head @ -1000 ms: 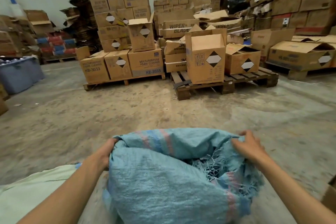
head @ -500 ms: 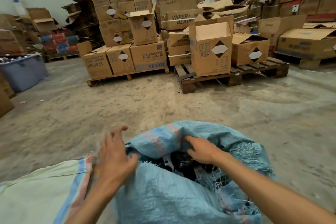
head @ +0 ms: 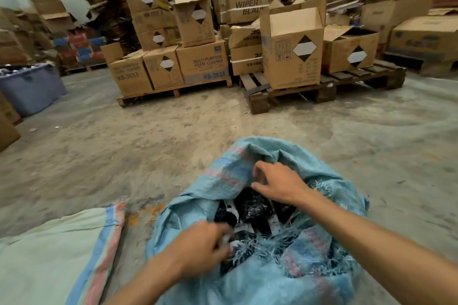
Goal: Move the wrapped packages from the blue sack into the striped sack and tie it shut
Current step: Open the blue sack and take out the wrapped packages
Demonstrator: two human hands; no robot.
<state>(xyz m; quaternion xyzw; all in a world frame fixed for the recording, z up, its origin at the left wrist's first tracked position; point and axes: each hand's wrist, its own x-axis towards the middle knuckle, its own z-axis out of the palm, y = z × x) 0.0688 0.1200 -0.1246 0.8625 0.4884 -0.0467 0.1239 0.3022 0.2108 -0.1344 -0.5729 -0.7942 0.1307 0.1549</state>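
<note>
Around me is a dusty concrete floor point(head: 173, 146), with pallets of cardboard boxes point(head: 203, 64) stacked well beyond the sacks. Right in front of me sits the blue sack point(head: 247, 282), its frayed mouth spread wide, and flat on the floor just to its left lies the striped sack point(head: 49, 255), pale green with a blue and pink band along its edge; it looks limp, so I judge that little or nothing has gone into it yet. Down in the blue sack's mouth I can see the wrapped packages point(head: 252, 208), dark and glossy, heaped together. I take this for the very start of the transfer: reaching in for a first package. My right hand point(head: 277, 184) has its fingers curled at the far rim, on the cloth or on a package, I cannot tell which. My left hand point(head: 200, 247) is curled at the near rim, blurred, so I cannot tell what it holds. Next I need a firm hold on one package, lift it clear of the frayed threads, and open the striped sack to take it.
</note>
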